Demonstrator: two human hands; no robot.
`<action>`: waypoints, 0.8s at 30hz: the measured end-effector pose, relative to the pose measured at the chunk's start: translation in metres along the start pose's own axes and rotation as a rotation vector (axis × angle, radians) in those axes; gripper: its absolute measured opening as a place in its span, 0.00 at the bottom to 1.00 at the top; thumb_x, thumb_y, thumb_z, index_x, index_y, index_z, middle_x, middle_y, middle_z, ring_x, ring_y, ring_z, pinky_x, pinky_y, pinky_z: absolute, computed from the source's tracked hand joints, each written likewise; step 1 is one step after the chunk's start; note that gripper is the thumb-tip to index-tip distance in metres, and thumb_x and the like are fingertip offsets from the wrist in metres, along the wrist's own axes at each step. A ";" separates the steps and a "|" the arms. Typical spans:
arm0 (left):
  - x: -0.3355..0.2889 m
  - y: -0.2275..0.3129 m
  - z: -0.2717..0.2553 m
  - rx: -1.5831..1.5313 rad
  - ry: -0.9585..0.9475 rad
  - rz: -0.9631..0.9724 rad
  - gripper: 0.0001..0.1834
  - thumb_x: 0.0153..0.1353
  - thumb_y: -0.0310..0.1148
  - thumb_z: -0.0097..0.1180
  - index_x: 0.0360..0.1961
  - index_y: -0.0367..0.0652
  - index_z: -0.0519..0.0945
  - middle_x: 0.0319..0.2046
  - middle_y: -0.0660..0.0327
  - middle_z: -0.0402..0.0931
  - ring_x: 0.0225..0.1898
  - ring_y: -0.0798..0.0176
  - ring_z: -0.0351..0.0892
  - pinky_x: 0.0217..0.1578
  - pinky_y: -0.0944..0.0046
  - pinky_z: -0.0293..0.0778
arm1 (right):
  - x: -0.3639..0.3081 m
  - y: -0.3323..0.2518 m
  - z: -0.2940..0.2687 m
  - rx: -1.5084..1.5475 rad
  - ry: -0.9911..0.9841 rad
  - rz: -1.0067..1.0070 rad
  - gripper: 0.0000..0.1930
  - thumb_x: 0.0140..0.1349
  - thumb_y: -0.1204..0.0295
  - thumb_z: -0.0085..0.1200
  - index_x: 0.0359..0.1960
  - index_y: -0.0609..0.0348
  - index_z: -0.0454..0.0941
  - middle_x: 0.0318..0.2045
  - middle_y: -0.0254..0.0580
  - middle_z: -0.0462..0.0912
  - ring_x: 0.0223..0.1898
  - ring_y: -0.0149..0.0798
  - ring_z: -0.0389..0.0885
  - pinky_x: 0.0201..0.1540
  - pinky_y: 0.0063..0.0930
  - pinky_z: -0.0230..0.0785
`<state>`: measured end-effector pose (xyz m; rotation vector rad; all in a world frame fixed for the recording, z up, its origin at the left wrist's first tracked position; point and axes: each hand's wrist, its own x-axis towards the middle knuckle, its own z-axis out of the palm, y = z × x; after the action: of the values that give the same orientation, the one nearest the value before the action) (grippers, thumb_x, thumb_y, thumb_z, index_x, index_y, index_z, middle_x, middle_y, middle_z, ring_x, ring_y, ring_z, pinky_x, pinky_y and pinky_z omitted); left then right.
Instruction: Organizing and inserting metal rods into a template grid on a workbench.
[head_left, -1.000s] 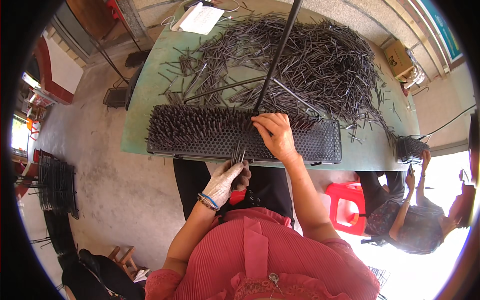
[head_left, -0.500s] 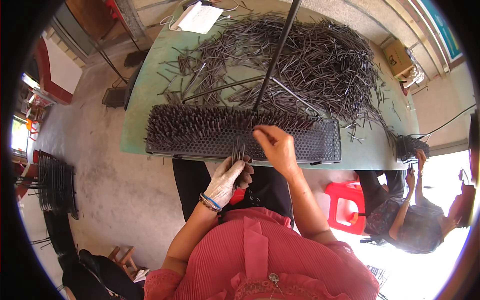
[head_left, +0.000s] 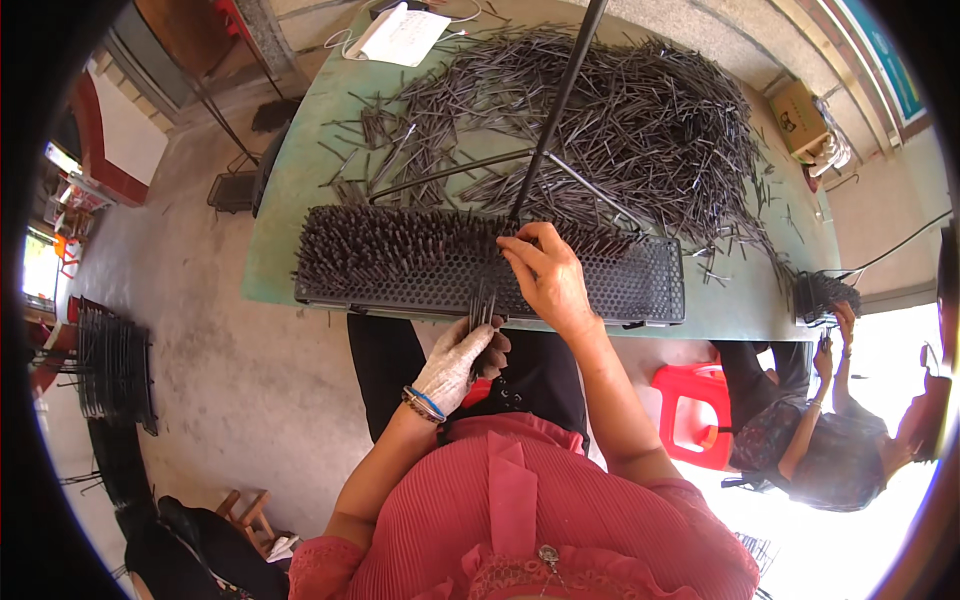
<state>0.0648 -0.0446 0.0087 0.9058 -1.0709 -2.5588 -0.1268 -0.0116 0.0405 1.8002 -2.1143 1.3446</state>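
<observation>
In front of me lies a long black perforated broom head (head_left: 620, 285), its far rows packed with dark bristle strips (head_left: 370, 245) and its near rows of holes bare. My gloved left hand (head_left: 462, 358) is closed round a small bundle of dark bristle strips (head_left: 483, 298) at the near edge. My bare right hand (head_left: 545, 272) is over the middle of the head, thumb and fingers pinched together at the edge of the filled rows. Whatever sits between those fingertips is too small to make out. A black pole (head_left: 555, 110) with two braces rises from the head.
A large heap of loose strips (head_left: 640, 130) covers much of the green table (head_left: 275, 250). White paper (head_left: 400, 38) lies at the far left, a cardboard box (head_left: 797, 118) at the far right. Another person (head_left: 830, 440) works at the right beside a red stool (head_left: 690, 415).
My right hand has moved slightly left and toward the filled rows, its fingertips now down by the bristles. My left hand stays nearly in place with its bundle.
</observation>
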 end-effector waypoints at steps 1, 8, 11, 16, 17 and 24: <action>0.000 0.000 0.000 -0.017 0.000 -0.007 0.14 0.71 0.37 0.49 0.51 0.39 0.73 0.34 0.60 0.79 0.29 0.71 0.78 0.28 0.72 0.73 | 0.001 -0.002 -0.002 -0.032 0.006 -0.049 0.08 0.57 0.77 0.61 0.39 0.61 0.83 0.37 0.43 0.76 0.31 0.44 0.79 0.35 0.34 0.73; 0.001 0.003 0.002 -0.018 0.007 -0.029 0.14 0.70 0.37 0.49 0.51 0.39 0.73 0.34 0.60 0.79 0.29 0.71 0.79 0.28 0.72 0.74 | 0.001 -0.005 -0.001 -0.147 0.065 -0.040 0.07 0.55 0.78 0.62 0.36 0.61 0.83 0.34 0.42 0.78 0.30 0.46 0.80 0.33 0.35 0.74; -0.001 0.006 0.004 0.018 -0.022 -0.022 0.14 0.70 0.37 0.49 0.50 0.39 0.73 0.34 0.60 0.79 0.29 0.71 0.79 0.28 0.73 0.74 | -0.004 -0.004 0.000 -0.138 0.020 -0.035 0.06 0.56 0.77 0.62 0.36 0.62 0.83 0.34 0.43 0.80 0.28 0.44 0.80 0.33 0.34 0.74; -0.007 0.013 0.011 0.001 -0.004 -0.030 0.14 0.71 0.38 0.47 0.51 0.41 0.72 0.33 0.61 0.78 0.27 0.73 0.77 0.27 0.73 0.73 | -0.015 -0.014 -0.005 0.068 0.101 0.262 0.08 0.58 0.72 0.62 0.36 0.63 0.83 0.32 0.44 0.81 0.26 0.45 0.81 0.30 0.33 0.73; -0.008 0.014 0.011 -0.001 -0.001 -0.030 0.14 0.71 0.38 0.47 0.51 0.41 0.72 0.33 0.61 0.78 0.27 0.73 0.77 0.27 0.73 0.73 | -0.018 -0.019 -0.010 0.145 -0.051 0.343 0.09 0.58 0.70 0.63 0.36 0.63 0.84 0.32 0.45 0.81 0.26 0.43 0.81 0.30 0.32 0.73; -0.004 0.014 0.018 0.082 -0.046 0.021 0.15 0.71 0.41 0.47 0.50 0.41 0.72 0.34 0.61 0.79 0.28 0.72 0.77 0.28 0.72 0.74 | -0.039 -0.012 -0.002 0.656 -0.229 0.639 0.13 0.62 0.68 0.62 0.37 0.70 0.83 0.30 0.40 0.84 0.31 0.28 0.81 0.33 0.23 0.73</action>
<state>0.0564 -0.0431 0.0298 0.8546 -1.1994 -2.5472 -0.1052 0.0201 0.0274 1.5325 -2.7461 2.3013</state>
